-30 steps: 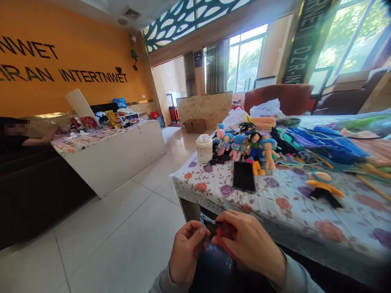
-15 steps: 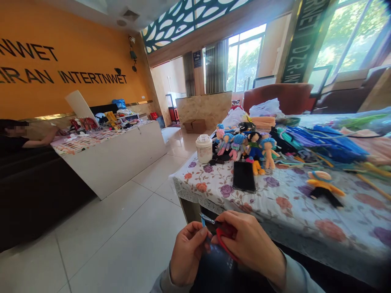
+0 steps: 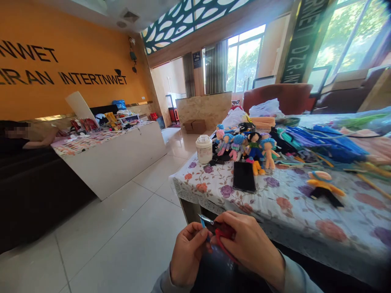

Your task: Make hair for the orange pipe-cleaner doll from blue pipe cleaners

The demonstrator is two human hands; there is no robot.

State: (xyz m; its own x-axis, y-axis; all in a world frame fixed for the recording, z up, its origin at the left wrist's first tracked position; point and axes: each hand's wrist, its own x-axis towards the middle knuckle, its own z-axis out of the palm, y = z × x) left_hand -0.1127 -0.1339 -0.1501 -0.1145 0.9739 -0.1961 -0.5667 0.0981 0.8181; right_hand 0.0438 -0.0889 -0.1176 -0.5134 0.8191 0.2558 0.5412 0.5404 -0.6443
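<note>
My right hand [image 3: 250, 246] is closed round red-handled scissors [image 3: 221, 234], whose metal blades point left toward my left hand. My left hand [image 3: 186, 252] pinches a thin blue strand [image 3: 203, 223] that stands up right beside the blade tips. Both hands are held low in front of me, just before the near edge of a table with a floral cloth [image 3: 275, 195]. A dark blue piece lies under my hands and is mostly hidden.
On the floral cloth lie a black phone [image 3: 243, 176], a white jar [image 3: 204, 148], a row of small yarn dolls [image 3: 244, 146], one orange doll [image 3: 324, 185] and a heap of blue pipe cleaners [image 3: 324, 142]. A white counter [image 3: 113, 154] with a seated person stands at left across tiled floor.
My hands have shifted very slightly; the scissor blades have moved closer to the blue strand. Nothing else has moved.
</note>
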